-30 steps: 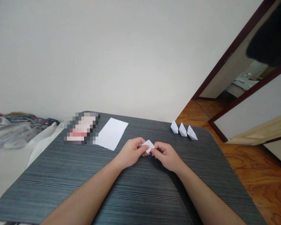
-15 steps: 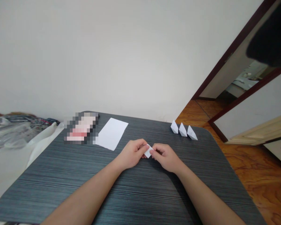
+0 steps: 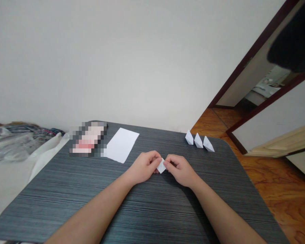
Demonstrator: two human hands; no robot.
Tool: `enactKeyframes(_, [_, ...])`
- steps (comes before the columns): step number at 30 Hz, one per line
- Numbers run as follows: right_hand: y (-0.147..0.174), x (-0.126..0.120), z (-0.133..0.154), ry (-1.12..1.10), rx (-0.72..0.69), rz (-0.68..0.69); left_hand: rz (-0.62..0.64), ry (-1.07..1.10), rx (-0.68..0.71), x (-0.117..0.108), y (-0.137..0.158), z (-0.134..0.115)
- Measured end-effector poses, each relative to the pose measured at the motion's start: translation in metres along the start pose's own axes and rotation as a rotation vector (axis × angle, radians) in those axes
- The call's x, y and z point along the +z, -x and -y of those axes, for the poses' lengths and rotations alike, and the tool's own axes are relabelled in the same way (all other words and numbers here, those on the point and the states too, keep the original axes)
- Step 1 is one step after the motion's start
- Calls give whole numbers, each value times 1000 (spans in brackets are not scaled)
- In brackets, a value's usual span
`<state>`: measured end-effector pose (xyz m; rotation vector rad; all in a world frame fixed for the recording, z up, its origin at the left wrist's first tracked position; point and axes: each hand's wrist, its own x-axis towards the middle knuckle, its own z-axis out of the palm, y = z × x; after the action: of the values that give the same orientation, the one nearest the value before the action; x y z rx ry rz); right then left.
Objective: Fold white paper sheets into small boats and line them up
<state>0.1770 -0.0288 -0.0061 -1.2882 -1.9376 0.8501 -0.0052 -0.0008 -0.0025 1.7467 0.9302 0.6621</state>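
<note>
Between my two hands is a small folded piece of white paper (image 3: 161, 167), diamond-shaped, with a crease down its middle. My left hand (image 3: 143, 166) pinches its left side, thumb on top and fingers curled beneath. From the right, my right hand (image 3: 181, 170) grips the opposite edge between thumb and fingers. Parts of the paper are hidden under the fingertips. Three folded white paper boats (image 3: 198, 140) stand in a row toward the far right of the table. To the left of my hands lies a stack of white paper sheets (image 3: 122, 145).
The dark wood-grain table (image 3: 132, 217) stands against a pale wall (image 3: 142, 61). A blurred-out flat object (image 3: 88, 139) lies at its far left. Plastic-wrapped items (image 3: 22, 142) sit beyond the left edge. A doorway and wooden floor (image 3: 277, 179) are on the right.
The folded paper shows more of its surface and its middle crease now. My right thumb has shifted slightly up and right along it. The boats and sheets have stayed put.
</note>
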Motion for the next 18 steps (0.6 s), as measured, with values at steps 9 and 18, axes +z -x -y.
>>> enactKeyframes(9, [-2,2,-2,-27,19,-20,-1,-127,17,-1,1,0])
enactKeyframes(18, [-2,1,0,-100,64,-15,-35,-162,63,-2,2,-6])
